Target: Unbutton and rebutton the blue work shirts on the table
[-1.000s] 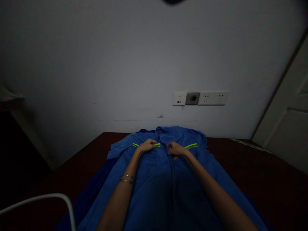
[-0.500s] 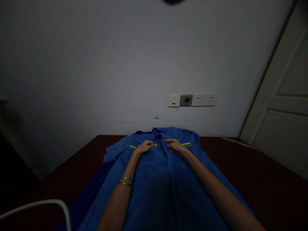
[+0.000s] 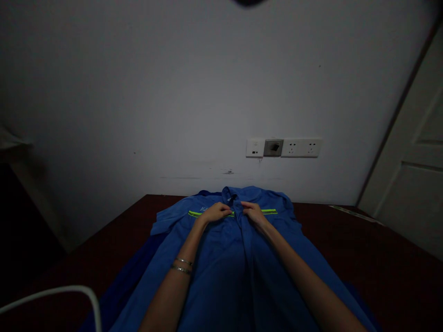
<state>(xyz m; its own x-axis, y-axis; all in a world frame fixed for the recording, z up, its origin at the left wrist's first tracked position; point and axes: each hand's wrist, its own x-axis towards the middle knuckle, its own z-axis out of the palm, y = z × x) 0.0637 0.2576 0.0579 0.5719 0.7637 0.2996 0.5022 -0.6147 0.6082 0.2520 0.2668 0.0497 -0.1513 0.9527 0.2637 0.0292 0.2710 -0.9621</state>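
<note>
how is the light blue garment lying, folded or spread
Spread out: the light blue garment runs from its collar by the wall down the frame, one sleeve reaching sideways.

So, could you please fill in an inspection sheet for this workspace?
Surface: dark reddish table against the wall.
Garments: blue shirt with lime stripes, spread over darker blue cloth.
Clutter: flat strip near the door.
Hands: left hand and right hand at the shirt's upper front; grip too dim to tell.
Cables: white curved cord, apparently a cable, lower left.
Surroundings: sockets on the wall, dim light.
</note>
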